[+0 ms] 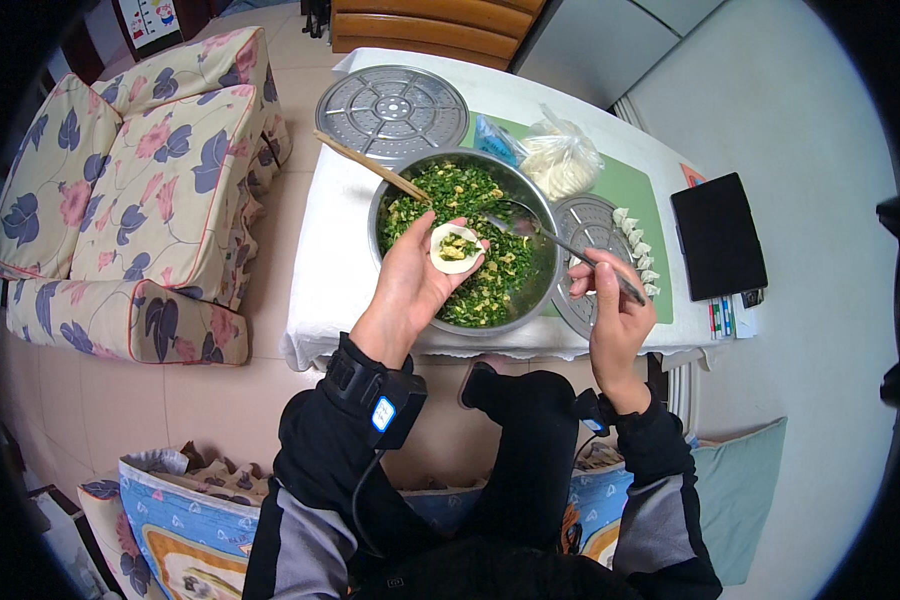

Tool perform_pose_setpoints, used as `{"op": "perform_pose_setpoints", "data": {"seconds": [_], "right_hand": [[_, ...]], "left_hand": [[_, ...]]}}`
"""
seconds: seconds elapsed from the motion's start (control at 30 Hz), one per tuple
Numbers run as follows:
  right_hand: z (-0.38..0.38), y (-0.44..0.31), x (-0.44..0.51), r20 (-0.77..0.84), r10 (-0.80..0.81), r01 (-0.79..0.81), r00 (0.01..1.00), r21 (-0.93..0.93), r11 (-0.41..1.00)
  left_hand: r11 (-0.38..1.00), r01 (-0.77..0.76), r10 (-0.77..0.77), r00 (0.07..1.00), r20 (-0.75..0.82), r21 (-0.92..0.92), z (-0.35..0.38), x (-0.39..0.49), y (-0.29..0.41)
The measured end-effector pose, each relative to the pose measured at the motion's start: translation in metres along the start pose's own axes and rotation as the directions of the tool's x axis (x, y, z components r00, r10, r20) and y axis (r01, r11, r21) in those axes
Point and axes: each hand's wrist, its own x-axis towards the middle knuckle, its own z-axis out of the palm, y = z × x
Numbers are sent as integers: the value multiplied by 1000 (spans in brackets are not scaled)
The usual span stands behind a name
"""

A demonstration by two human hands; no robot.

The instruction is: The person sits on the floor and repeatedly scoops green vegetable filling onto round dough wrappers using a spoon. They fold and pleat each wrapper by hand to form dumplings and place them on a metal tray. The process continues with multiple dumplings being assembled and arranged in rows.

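Observation:
On the fingers of my left hand (420, 274) lies a round dumpling wrapper (442, 259), flat, with a small heap of green and yellow filling (459, 246) at its middle. The hand is palm up above a large steel bowl (547, 296) of chopped greens and egg pieces (465, 187). My right hand (616, 315) grips the handle of a metal spoon (570, 249), whose bowl rests in the filling. A pair of wooden chopsticks (367, 163) leans over the bowl's far left rim. Partly behind my right hand is a perforated steel steamer tray (589, 217), with several folded dumplings (636, 244) along its right side.
Another steamer tray (394, 109) lies beyond the bowl. Near it are a blue packet (497, 140) and a clear plastic bag of pale wrappers (562, 161) on a green mat (637, 184). A black tablet-like device (720, 236) sits at right. A floral sofa (150, 202) stands left of the table.

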Motion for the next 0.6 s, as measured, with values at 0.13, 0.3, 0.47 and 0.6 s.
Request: {"op": "perform_pose_setpoints", "data": {"seconds": [0.13,0.3,0.47,0.6], "right_hand": [[3,32,-10,292,-294,393,910,-380,837],[7,48,-25,670,-249,622,699,-399,674],[-5,19,-11,703,-262,602,661,-289,745],[10,9,14,419,-388,541,821,-352,764]], "left_hand": [[998,-33,35,999,32,-54,1,-2,3],[996,9,-2,998,68,-93,4,-3,3],[997,60,-54,988,142,-41,5,-2,1],[992,108,-119,975,190,70,11,-4,-7]]}}
